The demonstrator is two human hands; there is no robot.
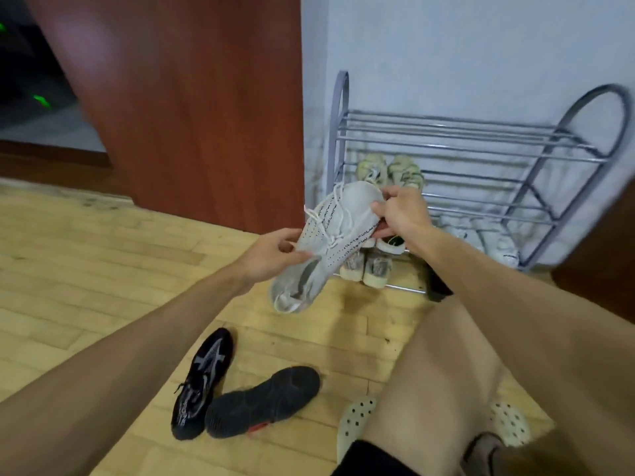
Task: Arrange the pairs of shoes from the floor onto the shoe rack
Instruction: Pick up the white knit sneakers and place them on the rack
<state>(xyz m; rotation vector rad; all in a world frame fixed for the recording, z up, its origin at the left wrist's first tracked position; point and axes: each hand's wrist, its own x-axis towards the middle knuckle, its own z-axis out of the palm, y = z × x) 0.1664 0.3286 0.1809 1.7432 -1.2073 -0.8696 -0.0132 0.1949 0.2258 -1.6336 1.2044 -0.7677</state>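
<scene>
- Head cam, approx halfway thru we'd say: both hands on one white knit sneaker (330,242), held up in the air, not on the shoe rack (481,159) yet.
- Left hand (275,255) pinches it near the collar, right hand (402,218) is wrapped round the toe end. Both closed on the shoe.
- Just beyond the right hand: a pale pair (390,171) already on the middle tier. Below that hand, 2 more pale shoes (367,269) on the bottom rails, plus white ones (481,238) off to its right, blurry tho.
- Top tier looks bare.
- Still left, well below the left hand on the floor: black pair (237,389), one lying sole-up.
- Can't tell where the white sneaker's mate is.
</scene>
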